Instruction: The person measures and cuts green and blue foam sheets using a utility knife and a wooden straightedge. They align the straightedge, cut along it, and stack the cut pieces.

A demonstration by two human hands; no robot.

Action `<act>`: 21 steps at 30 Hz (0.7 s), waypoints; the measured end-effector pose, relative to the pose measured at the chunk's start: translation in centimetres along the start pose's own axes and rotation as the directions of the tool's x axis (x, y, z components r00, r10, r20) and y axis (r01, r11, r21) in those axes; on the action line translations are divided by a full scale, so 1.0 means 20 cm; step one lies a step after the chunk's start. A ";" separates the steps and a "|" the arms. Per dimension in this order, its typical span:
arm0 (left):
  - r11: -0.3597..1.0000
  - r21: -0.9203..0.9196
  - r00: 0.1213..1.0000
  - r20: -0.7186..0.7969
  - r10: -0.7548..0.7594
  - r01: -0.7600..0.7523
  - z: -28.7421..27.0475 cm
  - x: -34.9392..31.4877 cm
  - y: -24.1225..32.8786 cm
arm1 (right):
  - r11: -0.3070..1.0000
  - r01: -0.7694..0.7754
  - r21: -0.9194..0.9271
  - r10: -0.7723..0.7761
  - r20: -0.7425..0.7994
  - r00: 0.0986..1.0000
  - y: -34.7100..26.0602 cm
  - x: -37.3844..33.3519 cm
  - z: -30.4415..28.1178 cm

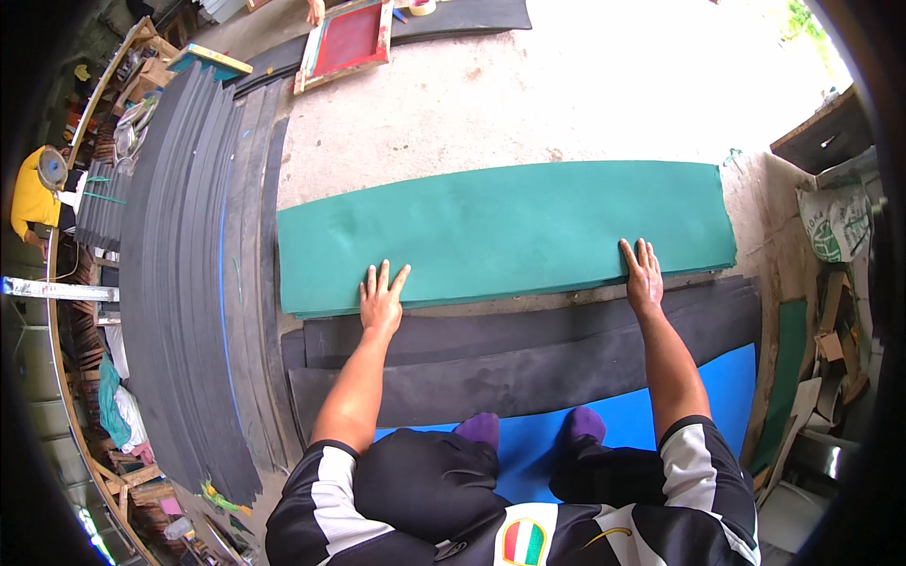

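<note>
A stack of long green sheets (510, 212), foam or rubber by their look, lies crosswise on the floor in front of me. My left hand (381, 296) rests on its near edge toward the left end, fingers spread and pointing away from me. Farther right, my right hand (643, 272) lies on the same near edge with its fingers stretched out. Neither hand grips anything. Between the green stack and my feet are black sheets (528, 368), partly overlapping. Under my feet in purple socks is a bright blue sheet (538, 457).
Tall stacks of dark grey sheets (175, 264) run along the left. A framed screen with a red surface (351, 42) lies at the far left, a co-worker's hand at its top. Another person in yellow (36, 198) is beyond the stacks. At right are a white sack (835, 222) and a dark box (830, 132).
</note>
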State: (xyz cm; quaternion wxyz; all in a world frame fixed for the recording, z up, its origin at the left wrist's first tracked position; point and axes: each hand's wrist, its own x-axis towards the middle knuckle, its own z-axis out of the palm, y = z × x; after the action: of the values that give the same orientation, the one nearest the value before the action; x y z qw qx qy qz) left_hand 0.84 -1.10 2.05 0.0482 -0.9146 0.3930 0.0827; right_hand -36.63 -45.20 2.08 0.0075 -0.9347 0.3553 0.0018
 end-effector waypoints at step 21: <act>0.971 -0.112 0.892 0.429 -0.143 0.209 -0.34 0.47 0.42 | 0.999 -0.021 0.038 0.013 0.208 0.978 -0.51 0.43 -0.24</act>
State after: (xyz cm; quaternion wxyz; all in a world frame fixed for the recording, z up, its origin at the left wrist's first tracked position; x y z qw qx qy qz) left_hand 1.93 -14.63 6.81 0.0673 -0.9084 0.2813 0.3021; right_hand -23.52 -43.37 6.90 0.0630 -0.9260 0.3607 0.0922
